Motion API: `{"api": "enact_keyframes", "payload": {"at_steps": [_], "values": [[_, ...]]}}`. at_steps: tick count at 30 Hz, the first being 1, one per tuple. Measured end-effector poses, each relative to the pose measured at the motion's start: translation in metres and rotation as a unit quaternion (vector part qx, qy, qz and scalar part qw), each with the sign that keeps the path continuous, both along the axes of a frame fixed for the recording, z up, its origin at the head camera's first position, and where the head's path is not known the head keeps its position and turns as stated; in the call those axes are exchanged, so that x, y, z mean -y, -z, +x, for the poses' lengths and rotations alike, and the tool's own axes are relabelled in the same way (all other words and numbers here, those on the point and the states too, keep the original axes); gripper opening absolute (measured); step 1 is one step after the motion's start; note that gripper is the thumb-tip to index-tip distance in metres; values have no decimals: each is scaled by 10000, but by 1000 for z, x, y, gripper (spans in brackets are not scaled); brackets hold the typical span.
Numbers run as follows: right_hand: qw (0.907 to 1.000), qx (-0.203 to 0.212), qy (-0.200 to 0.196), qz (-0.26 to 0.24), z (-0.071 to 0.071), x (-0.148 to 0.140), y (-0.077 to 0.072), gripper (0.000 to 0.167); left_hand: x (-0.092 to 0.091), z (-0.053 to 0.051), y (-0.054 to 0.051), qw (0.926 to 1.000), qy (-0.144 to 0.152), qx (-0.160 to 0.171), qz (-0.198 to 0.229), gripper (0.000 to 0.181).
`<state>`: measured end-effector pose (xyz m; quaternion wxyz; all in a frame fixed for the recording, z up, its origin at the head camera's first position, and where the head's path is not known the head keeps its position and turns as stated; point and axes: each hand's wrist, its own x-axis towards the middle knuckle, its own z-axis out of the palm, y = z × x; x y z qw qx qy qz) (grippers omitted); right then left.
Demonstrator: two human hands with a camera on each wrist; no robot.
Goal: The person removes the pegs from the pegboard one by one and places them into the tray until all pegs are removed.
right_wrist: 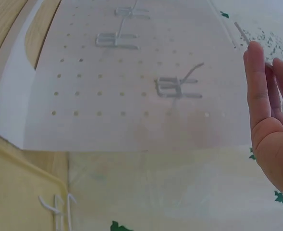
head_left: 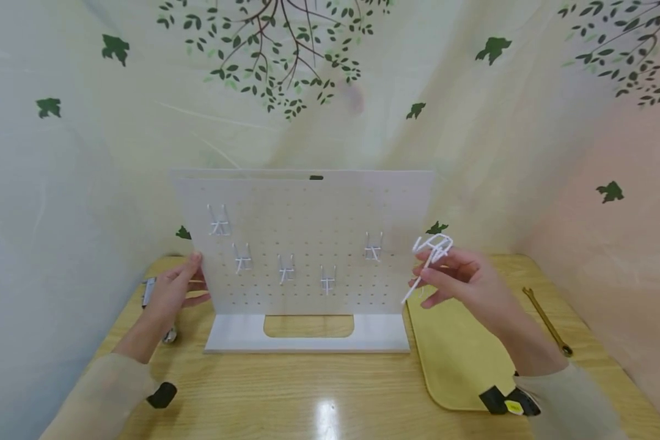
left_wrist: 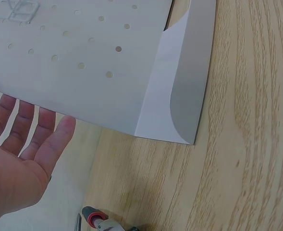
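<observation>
A white pegboard stands upright on its white base, with several wire hooks on its face. At the board's left edge, my left hand grips with the thumb at the front and fingertips reaching behind the edge. My right hand pinches a white wire hook just beside the board's right edge; its long prong slants down to the left. In the right wrist view the fingers hide most of that hook.
On the right lies a yellow tray with white hooks in it. A wrench rests beyond the tray. Tools lie at the left. A leaf-patterned cloth hangs behind the table.
</observation>
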<state>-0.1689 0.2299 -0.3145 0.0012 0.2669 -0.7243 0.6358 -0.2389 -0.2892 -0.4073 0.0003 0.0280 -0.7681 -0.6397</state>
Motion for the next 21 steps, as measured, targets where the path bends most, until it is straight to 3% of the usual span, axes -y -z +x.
{"api": "enact_keyframes", "payload": {"at_steps": [6, 14, 21], "values": [[9992, 165, 329, 160, -3, -30, 21, 24, 1, -1, 1, 10000, -49, 30, -48, 70], [9941, 879, 620, 135, -19, -58, 53, 25, -1, -1, 0, 9999, -89, 64, -77, 72], [9835, 1529, 778, 570, -34, -68, 83, 29, -3, -1, 2, 9994, -133, -28, -323, 79]]}}
